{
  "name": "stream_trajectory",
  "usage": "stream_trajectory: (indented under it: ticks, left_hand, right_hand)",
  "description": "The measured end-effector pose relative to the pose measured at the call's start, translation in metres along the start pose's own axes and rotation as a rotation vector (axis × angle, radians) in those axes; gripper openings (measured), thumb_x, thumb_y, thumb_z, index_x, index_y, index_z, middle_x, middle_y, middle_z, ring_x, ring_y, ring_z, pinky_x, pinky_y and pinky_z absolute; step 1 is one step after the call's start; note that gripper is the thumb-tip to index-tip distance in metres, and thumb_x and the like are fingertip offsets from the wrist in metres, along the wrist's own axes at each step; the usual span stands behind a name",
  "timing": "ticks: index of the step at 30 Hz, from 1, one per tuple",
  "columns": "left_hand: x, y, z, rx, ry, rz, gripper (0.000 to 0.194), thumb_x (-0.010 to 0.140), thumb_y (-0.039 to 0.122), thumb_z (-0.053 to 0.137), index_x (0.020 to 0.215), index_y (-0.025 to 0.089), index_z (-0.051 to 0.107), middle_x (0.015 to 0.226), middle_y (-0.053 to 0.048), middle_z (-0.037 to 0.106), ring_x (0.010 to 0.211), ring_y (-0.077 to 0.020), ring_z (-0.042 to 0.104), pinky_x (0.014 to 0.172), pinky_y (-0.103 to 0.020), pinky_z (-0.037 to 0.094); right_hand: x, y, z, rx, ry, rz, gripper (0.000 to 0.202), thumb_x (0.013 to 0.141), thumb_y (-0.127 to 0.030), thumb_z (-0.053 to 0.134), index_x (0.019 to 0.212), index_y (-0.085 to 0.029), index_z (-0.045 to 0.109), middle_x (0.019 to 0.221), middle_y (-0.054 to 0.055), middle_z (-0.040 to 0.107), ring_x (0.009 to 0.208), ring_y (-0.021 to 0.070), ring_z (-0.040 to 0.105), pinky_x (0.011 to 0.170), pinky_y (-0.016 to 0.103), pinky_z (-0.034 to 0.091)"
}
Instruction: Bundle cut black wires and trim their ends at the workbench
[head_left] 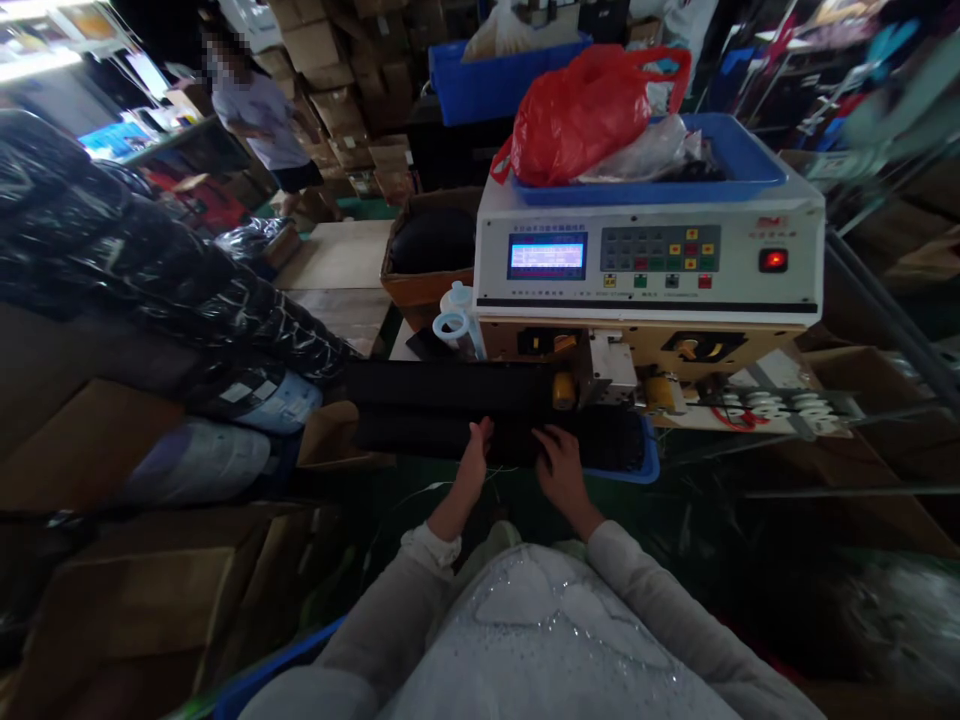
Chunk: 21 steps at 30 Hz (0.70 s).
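A long black piece of material (420, 433) lies across in front of me, its surface too dark to show detail. My left hand (471, 465) is at its near edge, seen side-on, fingers stretched forward and thumb up. To the right, my right hand (559, 462) rests on the black material with its fingers apart and slightly bent. Behind it runs another black length (450, 383), reaching toward the yellow roller (564, 390) of a white machine (652, 240). The machine has a lit display (547, 257) and a keypad. I see nothing gripped in either hand.
A blue tray (651, 462) lies under the black material's right end. On the machine sits another blue tray (757, 165) with a red plastic bag (581, 120). Cardboard boxes (150, 610) and black-wrapped rolls (150, 240) stand left. A person (262, 125) stands farther back.
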<state>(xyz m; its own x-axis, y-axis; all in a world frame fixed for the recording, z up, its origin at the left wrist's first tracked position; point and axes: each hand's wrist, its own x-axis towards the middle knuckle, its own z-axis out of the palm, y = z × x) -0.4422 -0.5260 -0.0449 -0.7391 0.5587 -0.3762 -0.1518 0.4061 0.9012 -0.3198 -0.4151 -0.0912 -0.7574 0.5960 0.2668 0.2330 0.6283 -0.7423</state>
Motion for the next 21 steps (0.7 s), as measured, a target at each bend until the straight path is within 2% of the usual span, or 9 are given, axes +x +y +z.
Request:
stream_trajectory:
  ticks: [3, 6, 9, 14, 18, 21]
  left_hand:
    - [0.004, -0.006, -0.022, 0.088, 0.086, 0.024, 0.062, 0.099, 0.045, 0.007, 0.139, 0.012, 0.042, 0.138, -0.016, 0.053, 0.125, -0.0209, 0.052, 0.101, -0.036, 0.046]
    - [0.009, -0.009, -0.042, 0.433, 0.105, 0.11, 0.043, 0.098, 0.031, 0.028, 0.129, 0.013, 0.053, 0.123, -0.014, 0.063, 0.109, -0.0198, 0.062, 0.092, -0.035, 0.051]
    - [0.013, -0.009, -0.053, 0.682, 0.098, 0.186, 0.031, 0.091, 0.023, 0.046, 0.116, 0.017, 0.062, 0.112, -0.01, 0.067, 0.098, -0.019, 0.064, 0.09, -0.034, 0.051]
    - [0.019, -0.003, -0.049, 0.823, 0.043, 0.216, 0.03, 0.083, 0.022, 0.06, 0.113, 0.022, 0.065, 0.101, -0.006, 0.067, 0.095, -0.0205, 0.064, 0.086, -0.032, 0.05]
    - [0.026, 0.005, -0.042, 1.116, -0.072, 0.284, 0.033, 0.087, 0.027, 0.054, 0.12, 0.024, 0.06, 0.11, -0.007, 0.065, 0.095, -0.0201, 0.065, 0.08, -0.03, 0.049]
    - [0.03, 0.01, -0.038, 1.195, -0.12, 0.341, 0.032, 0.087, 0.027, 0.054, 0.118, 0.022, 0.06, 0.114, -0.009, 0.064, 0.098, -0.0223, 0.064, 0.082, -0.032, 0.048]
  right_hand:
    - [0.015, -0.013, -0.011, -0.194, -0.109, -0.077, 0.041, 0.085, -0.017, 0.046, 0.122, -0.021, 0.062, 0.116, 0.012, 0.054, 0.106, 0.0275, 0.046, 0.091, 0.044, 0.043]
    - [0.031, -0.025, -0.013, -0.347, -0.201, -0.084, 0.038, 0.087, -0.021, 0.049, 0.122, -0.025, 0.063, 0.105, 0.012, 0.057, 0.096, 0.0277, 0.046, 0.079, 0.041, 0.042]
    - [0.041, -0.03, -0.009, -0.411, -0.25, -0.103, 0.035, 0.088, -0.022, 0.05, 0.119, -0.026, 0.065, 0.099, 0.012, 0.057, 0.093, 0.0276, 0.045, 0.075, 0.039, 0.04]
    - [0.04, -0.021, -0.005, -0.444, -0.262, -0.133, 0.031, 0.089, -0.022, 0.049, 0.112, -0.026, 0.069, 0.096, 0.012, 0.057, 0.091, 0.0267, 0.044, 0.072, 0.038, 0.039]
    - [0.037, -0.018, -0.006, -0.47, -0.274, -0.144, 0.031, 0.09, -0.023, 0.049, 0.113, -0.027, 0.069, 0.095, 0.011, 0.058, 0.09, 0.0263, 0.045, 0.072, 0.038, 0.038]
    - [0.037, -0.018, -0.007, -0.471, -0.286, -0.132, 0.031, 0.09, -0.023, 0.05, 0.115, -0.026, 0.068, 0.097, 0.011, 0.059, 0.091, 0.0271, 0.045, 0.071, 0.038, 0.038]
